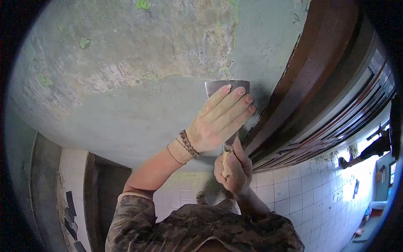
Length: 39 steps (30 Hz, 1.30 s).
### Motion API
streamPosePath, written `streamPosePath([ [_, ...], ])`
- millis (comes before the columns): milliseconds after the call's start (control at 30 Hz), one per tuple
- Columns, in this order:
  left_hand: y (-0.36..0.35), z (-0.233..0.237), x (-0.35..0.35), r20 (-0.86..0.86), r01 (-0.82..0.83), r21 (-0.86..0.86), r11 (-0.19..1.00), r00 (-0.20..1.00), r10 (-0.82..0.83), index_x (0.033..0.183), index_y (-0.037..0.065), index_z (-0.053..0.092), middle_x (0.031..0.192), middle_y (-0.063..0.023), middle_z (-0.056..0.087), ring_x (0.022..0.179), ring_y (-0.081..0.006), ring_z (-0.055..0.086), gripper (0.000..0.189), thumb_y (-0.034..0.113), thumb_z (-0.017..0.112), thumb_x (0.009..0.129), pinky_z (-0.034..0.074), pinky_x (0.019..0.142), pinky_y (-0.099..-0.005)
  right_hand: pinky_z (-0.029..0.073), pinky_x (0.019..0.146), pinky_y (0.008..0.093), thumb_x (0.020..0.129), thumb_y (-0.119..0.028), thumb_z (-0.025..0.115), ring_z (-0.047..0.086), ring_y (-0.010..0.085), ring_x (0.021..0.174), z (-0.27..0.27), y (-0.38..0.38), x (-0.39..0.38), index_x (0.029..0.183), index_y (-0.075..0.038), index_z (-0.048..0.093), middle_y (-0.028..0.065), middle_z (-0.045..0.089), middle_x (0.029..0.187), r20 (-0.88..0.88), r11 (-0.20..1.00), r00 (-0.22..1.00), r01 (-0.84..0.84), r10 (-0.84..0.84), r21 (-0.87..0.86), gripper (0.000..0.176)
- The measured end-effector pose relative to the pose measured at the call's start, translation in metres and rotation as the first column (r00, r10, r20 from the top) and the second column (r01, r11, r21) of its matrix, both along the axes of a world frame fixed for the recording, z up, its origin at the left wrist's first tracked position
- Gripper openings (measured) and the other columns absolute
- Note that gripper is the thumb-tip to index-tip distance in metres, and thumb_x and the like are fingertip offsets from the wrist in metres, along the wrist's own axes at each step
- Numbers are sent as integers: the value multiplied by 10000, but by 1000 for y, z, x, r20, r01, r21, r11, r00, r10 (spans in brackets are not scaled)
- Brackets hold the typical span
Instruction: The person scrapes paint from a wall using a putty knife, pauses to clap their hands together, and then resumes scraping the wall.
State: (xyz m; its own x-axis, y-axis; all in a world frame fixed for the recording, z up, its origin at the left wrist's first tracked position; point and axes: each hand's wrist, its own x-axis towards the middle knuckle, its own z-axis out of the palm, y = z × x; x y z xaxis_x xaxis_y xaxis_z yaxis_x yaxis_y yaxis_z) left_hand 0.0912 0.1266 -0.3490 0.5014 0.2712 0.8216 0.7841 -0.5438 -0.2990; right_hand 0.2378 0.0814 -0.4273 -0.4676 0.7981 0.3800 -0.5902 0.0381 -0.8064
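A wide metal scraper [227,84] has its blade edge against the wall [159,101], beside a ragged line between smooth grey-green paint and bare, stained plaster. My left hand [222,117] lies flat over the blade, fingers extended and close together, with a braided bracelet at the wrist. Below it, my right hand [234,168] is wrapped round the scraper's light wooden handle [227,164]. The middle of the blade is hidden under my left fingers.
A dark brown wooden frame [289,88] runs beside the wall on the right. White floor tiles [289,189] show below, with debris. A dark doorway [107,193] is at the lower left. Part of another person [369,151] appears at the far right.
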Motion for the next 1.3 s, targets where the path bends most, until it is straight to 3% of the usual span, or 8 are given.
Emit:
streamPosePath([
  [133,-2,6,-4,-11,33,-38,999,999,-33,1096,12,658,1217,-137,617,1218,-305,538,330,102,575,790,393,1057,-467,335,404,228,1003,-254,417,415,88,495,2,-10,-9,1447,-25,311,55,498,681,-1,984,999,44,-45,-170,511],
  [233,-8,-2,-5,-3,2,-29,1000,1000,-2,1097,16,661,1221,-136,616,1219,-302,538,333,104,575,787,386,1062,-467,324,402,224,999,-250,425,419,86,497,-10,-3,-10,1452,-33,302,62,500,684,-91,998,994,52,-55,-33,517],
  [300,-5,0,-8,-8,-23,-6,1000,1000,23,1097,17,662,1223,-135,616,1219,-303,538,334,104,575,787,382,1065,-467,309,397,223,1002,-250,413,415,80,494,-1,1,-4,1453,-12,283,61,494,681,66,997,997,-34,38,-64,527],
  [600,-6,1,-15,-51,-30,-19,999,998,29,1092,14,672,1224,-137,616,1219,-309,538,334,109,566,790,374,1068,-467,321,388,217,986,-299,397,384,73,484,7,0,-14,1382,36,303,40,473,648,158,998,987,-12,21,-59,528],
  [833,-3,29,-10,-4,-29,55,998,1000,29,1091,10,674,1222,-140,615,1220,-313,536,330,107,576,792,369,1068,-475,292,419,218,1010,-229,375,369,64,452,28,10,-12,1446,85,219,12,429,599,28,995,999,14,-17,101,560],
  [900,-8,-9,-14,7,-21,-50,999,1000,21,1087,8,673,1226,-145,614,1224,-317,533,342,117,582,776,375,1061,-473,288,414,223,1009,-224,375,369,64,447,5,-2,-8,1441,85,230,14,436,606,125,1000,992,-9,11,-22,550],
  [1167,-12,18,-8,28,-9,-50,999,1000,11,1096,8,672,1229,-142,616,1210,-314,544,349,128,577,782,379,1058,-478,310,403,227,1005,-220,384,384,63,451,23,-5,-8,1447,73,217,21,452,635,70,997,997,-9,14,-83,556],
  [1300,-9,10,-11,25,-46,-19,999,999,47,1114,18,667,1217,-135,624,1192,-318,556,356,133,576,790,382,1056,-477,301,399,232,1005,-202,388,382,68,442,25,3,-8,1478,6,197,36,468,602,124,998,991,-58,55,28,551],
])
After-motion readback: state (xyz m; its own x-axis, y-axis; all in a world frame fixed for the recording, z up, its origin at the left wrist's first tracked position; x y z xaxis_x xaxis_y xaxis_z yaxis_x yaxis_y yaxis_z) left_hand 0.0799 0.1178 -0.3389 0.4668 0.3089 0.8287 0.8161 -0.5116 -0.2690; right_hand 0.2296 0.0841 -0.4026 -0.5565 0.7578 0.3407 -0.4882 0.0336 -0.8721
